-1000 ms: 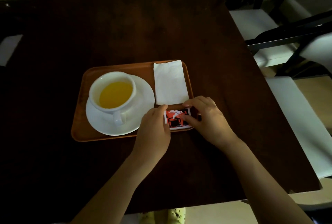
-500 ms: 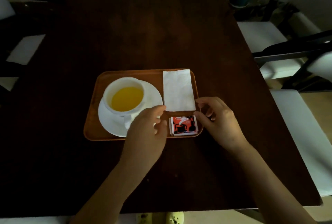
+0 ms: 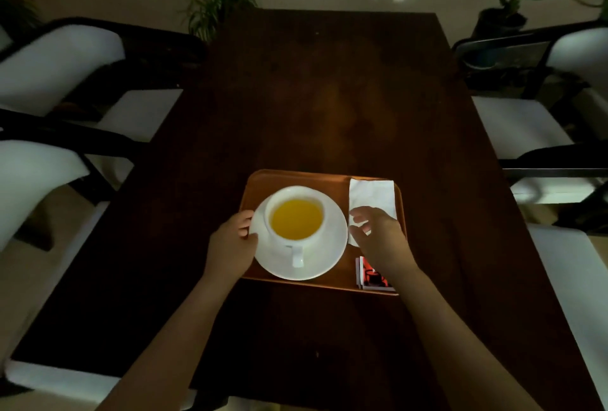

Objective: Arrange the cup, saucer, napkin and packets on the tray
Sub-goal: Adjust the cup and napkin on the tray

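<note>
On the tray (image 3: 260,186) everything's already placed: cup (image 3: 296,218) on saucer (image 3: 316,265), napkin (image 3: 373,195) right, packets (image 3: 370,275) near corner. Left hand (image 3: 232,246) pinches the saucer rim, right hand (image 3: 378,236) hovers open, probably empty. Final nudging, go gently

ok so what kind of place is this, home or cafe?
Probably a cafe or dining room, though a home cannot be ruled out. A long dark table has matching white-cushioned chairs along both sides, potted plants stand by the wall, and the cup is served on a tray with a napkin.
</note>
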